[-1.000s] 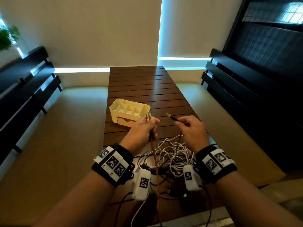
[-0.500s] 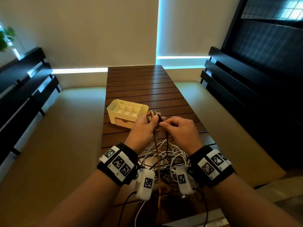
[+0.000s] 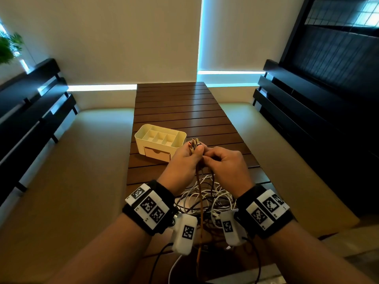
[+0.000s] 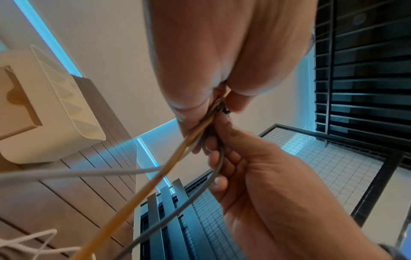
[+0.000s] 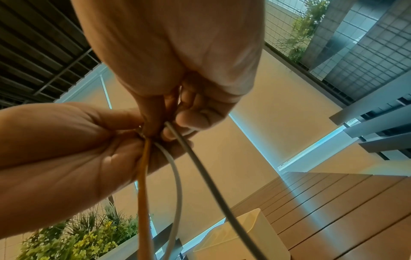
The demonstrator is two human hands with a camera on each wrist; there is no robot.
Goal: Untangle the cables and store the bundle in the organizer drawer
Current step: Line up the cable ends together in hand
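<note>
Over slatted table [image 3: 180, 107], right hand [image 3: 225, 162] has closed in beside left hand [image 3: 182, 160]; both grip cable ends [image 3: 193, 142].

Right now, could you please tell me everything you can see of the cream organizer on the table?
The cream organizer looks like smooth plastic: an open-topped box with rounded corners, its top split by dividers into several compartments that look empty. A tan drawer with a notch pull sits in its front, shut. It stands upright on the slatted wooden table, just beyond and left of the left hand. No hand or cable touches it.
</note>
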